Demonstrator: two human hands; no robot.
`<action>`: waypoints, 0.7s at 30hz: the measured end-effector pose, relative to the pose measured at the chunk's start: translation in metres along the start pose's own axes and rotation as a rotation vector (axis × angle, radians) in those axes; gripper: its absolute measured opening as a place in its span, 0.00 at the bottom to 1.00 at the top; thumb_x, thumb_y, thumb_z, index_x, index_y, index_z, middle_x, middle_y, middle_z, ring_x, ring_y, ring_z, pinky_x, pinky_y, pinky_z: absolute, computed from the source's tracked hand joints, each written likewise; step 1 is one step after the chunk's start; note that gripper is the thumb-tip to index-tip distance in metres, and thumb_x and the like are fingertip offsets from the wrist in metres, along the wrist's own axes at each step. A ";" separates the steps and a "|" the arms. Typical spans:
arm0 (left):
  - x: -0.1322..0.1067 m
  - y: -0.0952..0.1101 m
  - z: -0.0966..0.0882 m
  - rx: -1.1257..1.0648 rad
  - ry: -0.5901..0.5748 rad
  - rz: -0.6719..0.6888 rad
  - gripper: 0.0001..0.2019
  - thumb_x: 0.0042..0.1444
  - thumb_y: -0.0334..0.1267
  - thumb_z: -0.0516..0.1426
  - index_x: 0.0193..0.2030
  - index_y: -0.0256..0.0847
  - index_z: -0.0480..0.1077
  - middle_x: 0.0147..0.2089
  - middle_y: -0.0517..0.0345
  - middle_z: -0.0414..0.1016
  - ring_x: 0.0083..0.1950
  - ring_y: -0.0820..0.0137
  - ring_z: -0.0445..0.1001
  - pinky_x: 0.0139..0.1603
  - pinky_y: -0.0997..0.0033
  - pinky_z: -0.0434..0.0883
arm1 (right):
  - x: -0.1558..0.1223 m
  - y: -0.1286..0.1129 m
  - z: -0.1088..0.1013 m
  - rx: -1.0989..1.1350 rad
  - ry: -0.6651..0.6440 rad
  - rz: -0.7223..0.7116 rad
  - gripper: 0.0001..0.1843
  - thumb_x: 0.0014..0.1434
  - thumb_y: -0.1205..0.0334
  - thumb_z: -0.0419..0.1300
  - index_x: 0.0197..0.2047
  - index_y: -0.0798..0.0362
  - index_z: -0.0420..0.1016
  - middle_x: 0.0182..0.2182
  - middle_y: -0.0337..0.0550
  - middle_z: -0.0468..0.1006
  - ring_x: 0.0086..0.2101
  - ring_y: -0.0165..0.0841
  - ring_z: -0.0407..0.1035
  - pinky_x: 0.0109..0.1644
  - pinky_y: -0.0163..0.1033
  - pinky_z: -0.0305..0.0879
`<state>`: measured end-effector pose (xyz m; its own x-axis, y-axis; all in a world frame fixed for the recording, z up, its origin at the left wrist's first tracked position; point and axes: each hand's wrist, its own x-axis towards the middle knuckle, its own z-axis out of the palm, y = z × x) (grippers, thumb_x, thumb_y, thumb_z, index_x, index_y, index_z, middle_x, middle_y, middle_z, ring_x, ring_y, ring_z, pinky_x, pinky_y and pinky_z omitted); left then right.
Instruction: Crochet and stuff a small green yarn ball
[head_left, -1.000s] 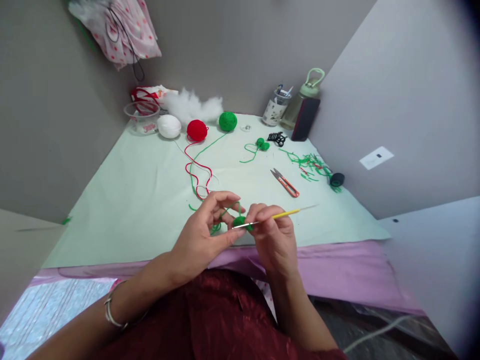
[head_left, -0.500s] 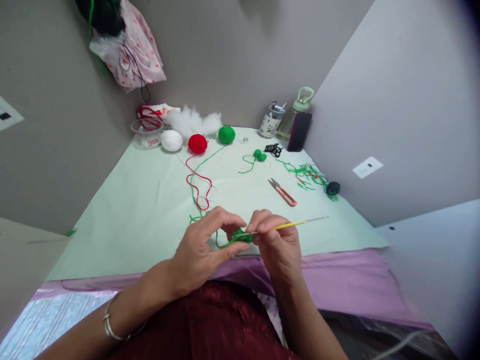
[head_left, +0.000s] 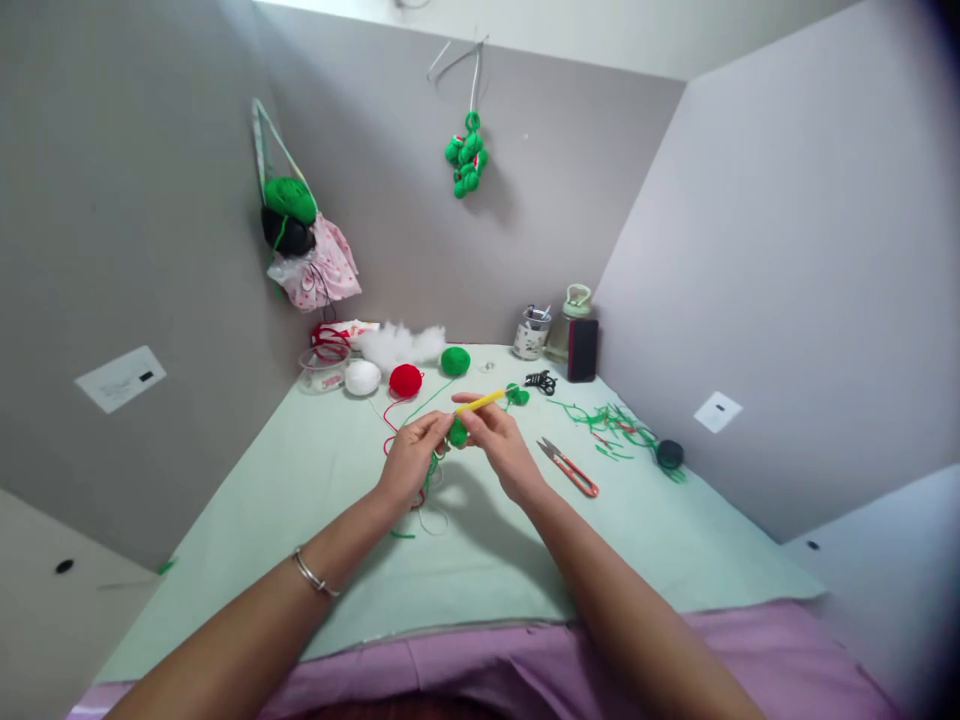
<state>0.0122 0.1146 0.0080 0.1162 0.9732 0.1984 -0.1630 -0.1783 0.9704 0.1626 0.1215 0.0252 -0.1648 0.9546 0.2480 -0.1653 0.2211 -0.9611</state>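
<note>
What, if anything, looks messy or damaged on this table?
Untidy rather than damaged: short green and red yarn bits lie scattered near the table's right edge, beside a round black object, and loose strands overlap beside the left hand. Nothing looks visibly broken.

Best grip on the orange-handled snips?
I'd pinch across the orange handles, coming from above and the near right. The snips lie flat and slim, handle end toward the near right; the parted, pointed blades face far left, so that approach should stay clear of them.
</note>
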 end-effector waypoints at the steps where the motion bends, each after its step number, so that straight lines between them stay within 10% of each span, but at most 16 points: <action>1: 0.000 -0.003 0.001 0.006 0.024 0.006 0.16 0.59 0.51 0.64 0.29 0.40 0.74 0.25 0.63 0.67 0.29 0.73 0.61 0.34 0.73 0.63 | -0.001 0.004 -0.001 -0.001 -0.005 0.010 0.25 0.51 0.46 0.74 0.47 0.52 0.82 0.34 0.40 0.79 0.34 0.32 0.71 0.37 0.38 0.71; 11: -0.004 -0.025 -0.006 -0.190 0.057 -0.133 0.20 0.50 0.56 0.69 0.31 0.40 0.74 0.30 0.61 0.71 0.30 0.74 0.70 0.36 0.74 0.73 | 0.005 0.027 -0.005 0.131 0.055 0.107 0.25 0.52 0.39 0.70 0.39 0.53 0.83 0.27 0.38 0.75 0.28 0.28 0.68 0.35 0.37 0.69; 21: -0.003 -0.031 -0.019 -0.273 -0.012 -0.254 0.23 0.44 0.53 0.74 0.36 0.39 0.73 0.33 0.60 0.75 0.29 0.77 0.74 0.38 0.74 0.76 | 0.001 0.032 0.006 0.120 0.017 0.113 0.15 0.41 0.59 0.80 0.33 0.53 0.85 0.29 0.40 0.82 0.32 0.31 0.72 0.35 0.36 0.69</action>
<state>-0.0014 0.1197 -0.0251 0.1978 0.9794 -0.0413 -0.3826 0.1159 0.9166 0.1512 0.1284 -0.0044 -0.1723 0.9757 0.1357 -0.2619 0.0874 -0.9611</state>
